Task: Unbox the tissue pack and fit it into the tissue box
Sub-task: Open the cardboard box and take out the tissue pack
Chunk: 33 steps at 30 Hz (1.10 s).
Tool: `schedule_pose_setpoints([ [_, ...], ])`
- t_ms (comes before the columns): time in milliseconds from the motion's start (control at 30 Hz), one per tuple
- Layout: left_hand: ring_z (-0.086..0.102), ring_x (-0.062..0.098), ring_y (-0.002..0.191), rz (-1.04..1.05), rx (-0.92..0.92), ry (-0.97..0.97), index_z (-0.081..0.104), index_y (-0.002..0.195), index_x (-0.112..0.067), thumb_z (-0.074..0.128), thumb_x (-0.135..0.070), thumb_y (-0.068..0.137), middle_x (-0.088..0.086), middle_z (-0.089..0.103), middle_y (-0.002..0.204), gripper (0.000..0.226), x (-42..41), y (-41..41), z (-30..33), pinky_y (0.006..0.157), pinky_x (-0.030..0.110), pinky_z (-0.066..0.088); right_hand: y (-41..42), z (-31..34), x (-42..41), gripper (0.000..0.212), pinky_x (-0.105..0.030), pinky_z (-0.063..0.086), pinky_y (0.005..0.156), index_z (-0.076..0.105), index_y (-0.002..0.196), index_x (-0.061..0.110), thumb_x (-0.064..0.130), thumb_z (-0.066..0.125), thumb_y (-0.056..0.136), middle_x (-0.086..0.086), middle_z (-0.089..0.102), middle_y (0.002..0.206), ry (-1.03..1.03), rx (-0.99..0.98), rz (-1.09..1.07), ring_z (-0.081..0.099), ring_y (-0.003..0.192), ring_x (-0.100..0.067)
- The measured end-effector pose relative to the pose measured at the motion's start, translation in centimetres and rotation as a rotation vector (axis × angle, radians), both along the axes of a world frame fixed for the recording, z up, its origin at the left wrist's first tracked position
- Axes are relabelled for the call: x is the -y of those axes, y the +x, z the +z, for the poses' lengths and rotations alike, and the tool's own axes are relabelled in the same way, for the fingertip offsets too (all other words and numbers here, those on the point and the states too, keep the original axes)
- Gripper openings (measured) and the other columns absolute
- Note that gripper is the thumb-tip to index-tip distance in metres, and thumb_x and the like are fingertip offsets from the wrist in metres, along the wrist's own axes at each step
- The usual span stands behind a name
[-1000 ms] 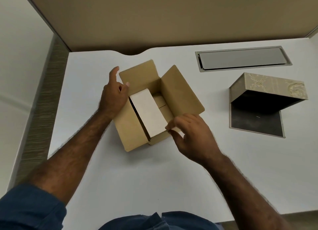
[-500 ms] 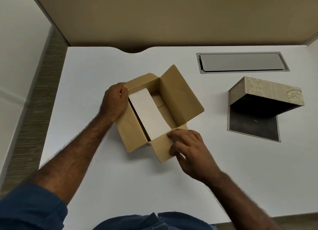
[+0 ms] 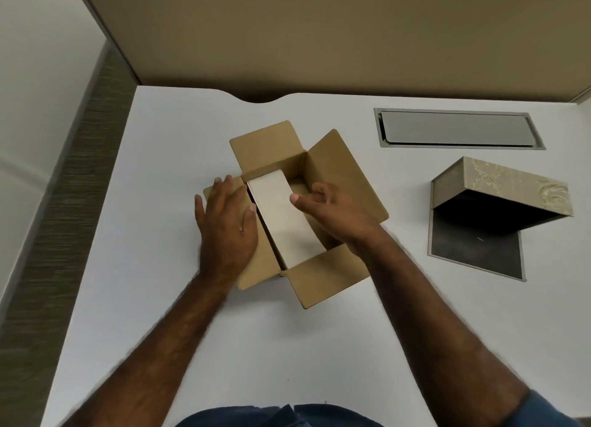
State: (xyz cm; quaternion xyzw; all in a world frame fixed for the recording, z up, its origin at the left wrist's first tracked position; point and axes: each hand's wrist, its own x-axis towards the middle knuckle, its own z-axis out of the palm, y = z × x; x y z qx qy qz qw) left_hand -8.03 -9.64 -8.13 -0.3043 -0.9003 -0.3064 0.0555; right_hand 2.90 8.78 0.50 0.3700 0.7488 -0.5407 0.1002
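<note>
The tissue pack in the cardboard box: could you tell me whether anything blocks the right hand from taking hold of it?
Nothing visible does. All four flaps of the cardboard box are folded outward, so the white tissue pack lies exposed from above. The right hand is already inside the opening beside it, thumb at its top face. The left hand presses the left flap down.

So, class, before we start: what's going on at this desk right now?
A person is unpacking a cardboard box on a white desk. All its flaps are folded open. The left hand lies flat on the left flap, steadying the box, while the right hand reaches inside beside the white tissue pack, not yet gripping it. The decorative tissue box stands open to the right, waiting.
</note>
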Motion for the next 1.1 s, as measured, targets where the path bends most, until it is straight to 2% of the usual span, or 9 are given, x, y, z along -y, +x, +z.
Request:
schedule_pose_setpoints([
  [100, 0.042, 0.029, 0.150, -0.020, 0.009, 0.009, 0.062, 0.136, -0.009, 0.051, -0.018, 0.103, 0.012, 0.055, 0.153, 0.037, 0.1, 1.1, -0.3, 0.126, 0.062, 0.017, -2.9, -2.2, -1.0, 0.094, -0.042, 0.048, 0.102, 0.046, 0.158, 0.014, 0.076, 0.067, 0.090, -0.008, 0.052, 0.163, -0.029, 0.177, 0.030, 0.056, 0.136, -0.027],
  [167, 0.044, 0.027, 0.149, -0.012, 0.020, 0.011, 0.064, 0.134, -0.011, 0.048, -0.017, 0.104, 0.011, 0.056, 0.153, 0.034, 0.2, 1.3, -0.5, 0.126, 0.062, 0.017, -3.9, -3.5, -1.1, 0.097, -0.041, 0.044, 0.098, 0.053, 0.152, 0.013, 0.080, 0.070, 0.084, -0.007, 0.052, 0.164, -0.096, 0.236, 0.036, 0.055, 0.139, -0.028],
  [300, 0.046, 0.026, 0.147, -0.005, 0.023, 0.005, 0.065, 0.130, -0.013, 0.049, -0.018, 0.105, 0.009, 0.056, 0.152, 0.031, 0.2, 1.2, -0.5, 0.125, 0.063, 0.018, -4.7, -4.9, -0.8, 0.106, -0.041, 0.044, 0.101, 0.043, 0.161, 0.011, 0.073, 0.079, 0.083, -0.008, 0.048, 0.166, -0.161, 0.284, 0.006, 0.052, 0.144, -0.031],
  [533, 0.046, 0.025, 0.147, 0.036, 0.039, 0.030, 0.067, 0.127, -0.015, 0.053, -0.014, 0.105, 0.008, 0.055, 0.153, 0.026, -0.5, 1.6, -0.8, 0.124, 0.062, 0.020, -5.1, -6.3, -0.9, 0.087, -0.035, 0.047, 0.071, 0.057, 0.142, 0.012, 0.058, 0.092, 0.076, -0.006, 0.063, 0.135, -0.125, 0.365, 0.028, 0.060, 0.100, -0.019],
  [700, 0.045, 0.025, 0.148, 0.041, 0.060, 0.052, 0.067, 0.125, -0.015, 0.051, -0.014, 0.105, 0.008, 0.054, 0.154, 0.026, -0.6, 1.7, -0.9, 0.124, 0.061, 0.020, -5.3, -7.1, -0.8, 0.077, -0.038, 0.052, 0.082, 0.057, 0.126, 0.017, 0.055, 0.095, 0.071, -0.002, 0.063, 0.127, -0.142, 0.403, -0.004, 0.062, 0.101, -0.019],
  [767, 0.046, 0.025, 0.147, 0.038, 0.063, 0.051, 0.068, 0.124, -0.014, 0.050, -0.015, 0.104, 0.008, 0.055, 0.154, 0.026, -0.6, 1.6, -0.8, 0.124, 0.062, 0.021, -5.3, -7.3, -0.7, 0.084, -0.043, 0.060, 0.090, 0.059, 0.120, 0.021, 0.057, 0.099, 0.055, -0.001, 0.066, 0.125, -0.199, 0.418, -0.038, 0.067, 0.103, -0.023],
  [867, 0.048, 0.027, 0.146, 0.035, 0.062, 0.053, 0.069, 0.123, -0.013, 0.051, -0.016, 0.104, 0.010, 0.056, 0.153, 0.027, -0.5, 1.5, -0.6, 0.123, 0.063, 0.022, -5.5, -7.8, -0.9, 0.093, -0.051, 0.061, 0.099, 0.062, 0.116, 0.026, 0.051, 0.102, 0.035, -0.003, 0.071, 0.124, -0.266, 0.425, -0.076, 0.072, 0.108, -0.029],
  [1033, 0.048, 0.027, 0.145, 0.036, 0.075, 0.062, 0.069, 0.123, -0.013, 0.051, -0.016, 0.103, 0.010, 0.057, 0.151, 0.027, -0.4, 1.5, -0.4, 0.125, 0.059, 0.018, -5.8, -8.5, -1.3, 0.109, -0.053, 0.062, 0.098, 0.067, 0.122, 0.022, 0.047, 0.107, 0.023, -0.006, 0.079, 0.119, -0.312, 0.444, -0.075, 0.078, 0.104, -0.032],
  [1100, 0.049, 0.027, 0.145, 0.039, 0.080, 0.067, 0.070, 0.122, -0.013, 0.051, -0.017, 0.102, 0.010, 0.057, 0.151, 0.027, -0.3, 1.5, -0.4, 0.125, 0.059, 0.018, -5.8, -9.0, -1.3, 0.123, -0.053, 0.062, 0.098, 0.068, 0.123, 0.022, 0.051, 0.107, 0.010, -0.005, 0.080, 0.118, -0.313, 0.439, -0.076, 0.079, 0.105, -0.033],
])
